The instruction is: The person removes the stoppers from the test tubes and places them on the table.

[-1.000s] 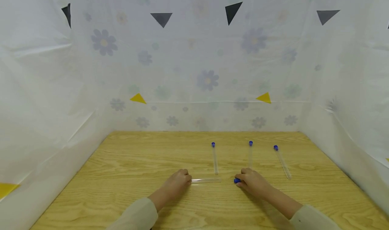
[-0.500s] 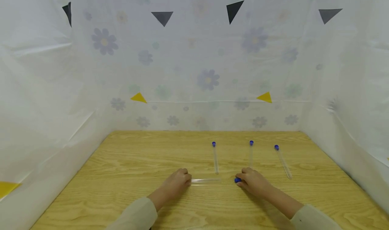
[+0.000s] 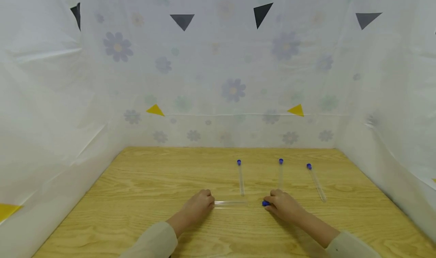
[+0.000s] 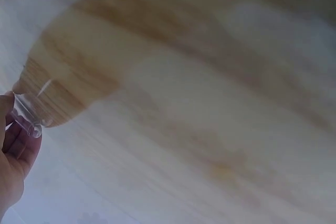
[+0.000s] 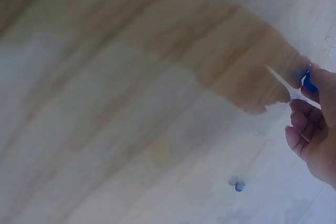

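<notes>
A makeshift booth (image 3: 47, 110): flowered sheets (image 3: 204, 72), dotted with dark and yellow triangles (image 3: 262, 14), wall three sides of a wood-grain tabletop (image 3: 153, 174).

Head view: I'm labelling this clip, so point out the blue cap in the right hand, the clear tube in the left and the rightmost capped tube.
Blue cap (image 3: 265, 203), head view: its exposed end.
Clear tube (image 3: 230, 203), head view: its exposed length.
Rightmost capped tube (image 3: 317, 184), head view: mid-body.

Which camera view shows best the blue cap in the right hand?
The head view: the blue cap protrudes from the right hand, clear against the table. The right wrist view shows it closer but partly covered; the left wrist view misses it.
</notes>
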`<state>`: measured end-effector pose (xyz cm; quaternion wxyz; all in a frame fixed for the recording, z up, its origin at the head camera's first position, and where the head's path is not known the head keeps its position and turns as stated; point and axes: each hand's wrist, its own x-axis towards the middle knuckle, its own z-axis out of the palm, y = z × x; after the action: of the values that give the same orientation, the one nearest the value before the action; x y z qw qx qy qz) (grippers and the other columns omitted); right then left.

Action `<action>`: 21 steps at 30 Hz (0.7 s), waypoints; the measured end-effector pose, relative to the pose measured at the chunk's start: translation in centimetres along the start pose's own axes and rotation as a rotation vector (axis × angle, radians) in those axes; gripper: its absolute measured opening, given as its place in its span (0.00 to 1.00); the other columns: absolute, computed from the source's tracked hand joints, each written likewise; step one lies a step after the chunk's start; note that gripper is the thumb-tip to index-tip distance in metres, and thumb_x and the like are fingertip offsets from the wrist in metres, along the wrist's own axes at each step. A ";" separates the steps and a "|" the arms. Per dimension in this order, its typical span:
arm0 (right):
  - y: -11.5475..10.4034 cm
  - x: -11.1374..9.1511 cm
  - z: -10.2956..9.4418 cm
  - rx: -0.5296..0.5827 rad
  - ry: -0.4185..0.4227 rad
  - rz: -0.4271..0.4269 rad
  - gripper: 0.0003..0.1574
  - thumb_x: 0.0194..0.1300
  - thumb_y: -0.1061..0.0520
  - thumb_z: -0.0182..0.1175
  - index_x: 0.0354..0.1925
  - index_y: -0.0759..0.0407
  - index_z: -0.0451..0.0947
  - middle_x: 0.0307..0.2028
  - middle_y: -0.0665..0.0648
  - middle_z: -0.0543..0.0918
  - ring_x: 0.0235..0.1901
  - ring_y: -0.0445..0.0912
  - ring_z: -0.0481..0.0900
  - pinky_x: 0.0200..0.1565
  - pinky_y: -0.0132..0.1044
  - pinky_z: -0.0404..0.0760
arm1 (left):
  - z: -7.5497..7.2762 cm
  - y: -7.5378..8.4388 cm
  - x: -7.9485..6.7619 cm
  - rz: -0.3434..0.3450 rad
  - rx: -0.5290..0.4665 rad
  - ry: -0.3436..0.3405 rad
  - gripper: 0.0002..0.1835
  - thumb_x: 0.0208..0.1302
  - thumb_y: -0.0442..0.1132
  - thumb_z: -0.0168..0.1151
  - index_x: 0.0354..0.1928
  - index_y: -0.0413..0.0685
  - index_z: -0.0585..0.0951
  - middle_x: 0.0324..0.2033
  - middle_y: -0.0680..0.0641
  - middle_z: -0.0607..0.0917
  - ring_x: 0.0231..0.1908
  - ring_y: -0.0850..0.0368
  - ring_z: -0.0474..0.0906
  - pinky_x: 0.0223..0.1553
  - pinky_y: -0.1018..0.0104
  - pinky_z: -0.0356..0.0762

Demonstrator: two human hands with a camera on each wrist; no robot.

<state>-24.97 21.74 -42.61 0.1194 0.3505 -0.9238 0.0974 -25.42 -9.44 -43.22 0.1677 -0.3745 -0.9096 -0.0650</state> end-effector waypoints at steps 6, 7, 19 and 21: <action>-0.2 0.0 -0.1 0.005 -0.015 0.015 0.14 0.57 0.59 0.63 0.40 0.67 0.81 0.24 0.46 0.69 0.23 0.33 0.56 0.23 0.23 0.59 | 0.3 -0.1 0.1 -0.027 -0.012 -0.019 0.04 0.59 0.34 0.62 0.28 0.43 0.82 0.25 0.51 0.75 0.27 0.61 0.73 0.28 0.78 0.74; -0.2 0.1 -0.2 0.006 -0.018 0.015 0.14 0.57 0.59 0.63 0.40 0.67 0.81 0.24 0.46 0.70 0.23 0.34 0.56 0.23 0.23 0.59 | 0.3 -0.1 0.1 -0.029 -0.014 -0.020 0.04 0.59 0.34 0.62 0.28 0.43 0.82 0.25 0.51 0.75 0.27 0.61 0.73 0.28 0.78 0.74; 0.1 0.3 -0.1 -0.012 -0.029 0.024 0.14 0.58 0.58 0.63 0.41 0.67 0.81 0.25 0.47 0.71 0.24 0.34 0.58 0.24 0.24 0.60 | -0.1 -0.3 -0.1 0.017 0.017 -0.010 0.03 0.59 0.34 0.62 0.29 0.42 0.81 0.27 0.50 0.76 0.29 0.59 0.74 0.30 0.77 0.75; 0.1 0.3 -0.1 -0.005 -0.037 0.028 0.14 0.58 0.58 0.62 0.41 0.67 0.80 0.25 0.47 0.71 0.24 0.34 0.58 0.24 0.24 0.60 | -0.1 -0.3 -0.1 0.013 0.015 -0.014 0.04 0.59 0.35 0.62 0.29 0.43 0.80 0.26 0.50 0.75 0.28 0.60 0.74 0.30 0.77 0.75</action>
<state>-25.21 21.65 -42.47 0.1017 0.3390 -0.9309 0.0900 -25.53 -9.75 -43.13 0.1646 -0.3798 -0.9087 -0.0543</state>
